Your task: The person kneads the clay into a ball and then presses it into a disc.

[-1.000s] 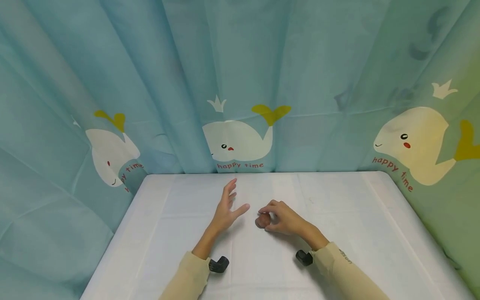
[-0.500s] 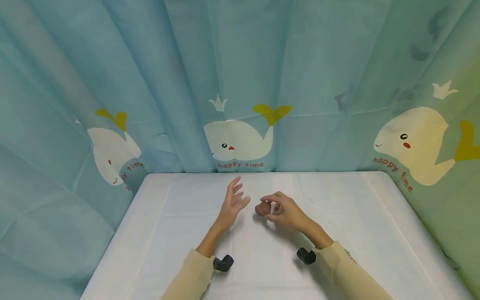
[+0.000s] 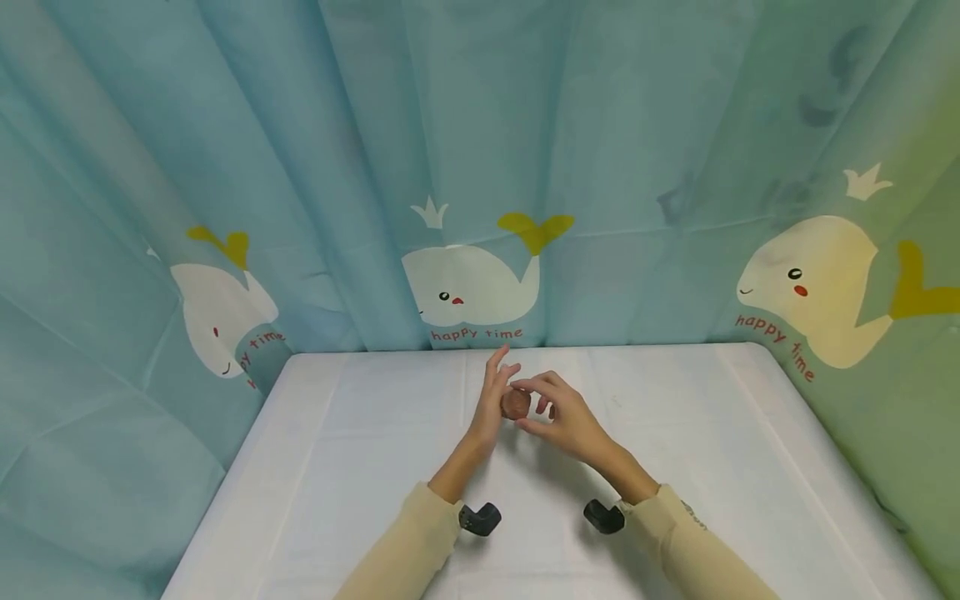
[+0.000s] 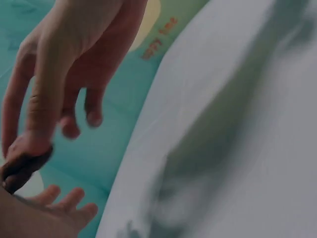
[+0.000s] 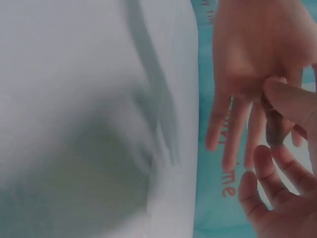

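Head view, right hand (image 3: pixel 567 422) pinching lump (image 3: pixel 516 405) (brown), left hand (image 3: pixel 490 407) alongside

A small reddish-brown lump (image 3: pixel 516 405), roughly round from above, with faint surface markings and an uneven outline. It is held up off the white bench (image 3: pixel 375 433), between the thumb and fingers of the right-hand grip (image 3: pixel 567 421). One side of it faces the palm of the upright left hand (image 3: pixel 490 408), very close; whether they touch is hard to tell. Seen from both wrists, the lump looks darker, narrower and longer than from above, partly covered by fingers. Its material is unclear.
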Demonstrator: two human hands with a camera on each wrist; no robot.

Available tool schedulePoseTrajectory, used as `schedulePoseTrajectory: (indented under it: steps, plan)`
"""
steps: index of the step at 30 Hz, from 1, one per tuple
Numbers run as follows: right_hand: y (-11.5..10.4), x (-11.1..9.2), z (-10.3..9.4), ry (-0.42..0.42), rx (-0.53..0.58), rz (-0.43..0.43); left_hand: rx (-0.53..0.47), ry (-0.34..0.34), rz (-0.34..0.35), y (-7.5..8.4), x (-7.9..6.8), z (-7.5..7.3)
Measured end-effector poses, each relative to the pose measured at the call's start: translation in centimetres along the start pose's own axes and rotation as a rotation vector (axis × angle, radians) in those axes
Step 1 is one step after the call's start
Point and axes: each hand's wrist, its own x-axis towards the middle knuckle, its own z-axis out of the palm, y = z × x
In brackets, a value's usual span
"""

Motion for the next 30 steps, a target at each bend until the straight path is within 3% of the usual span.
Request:
schedulePoseTrajectory:
  steps: [6, 13, 23, 30]
  plan:
    - [-0.2, 0.0, 0.2, 0.046, 0.194, 0.194, -0.058, 0.068, -0.007, -0.2, 0.4, 1.0]
    - [-0.8, 0.7, 1.9, 0.214, 0.383, 0.419, -0.09, 0.067, 0.023, -0.4, 0.3, 2.5]
    - [-1.4, 0.6, 3.3, 0.352, 0.495, 0.497, -0.104, 0.084, 0.026, -0.3, -0.1, 4.0]
    - [-2.1, 0.6, 4.0, 0.453, 0.383, 0.505, -0.103, 0.095, 0.028, -0.6, -0.1, 4.3]
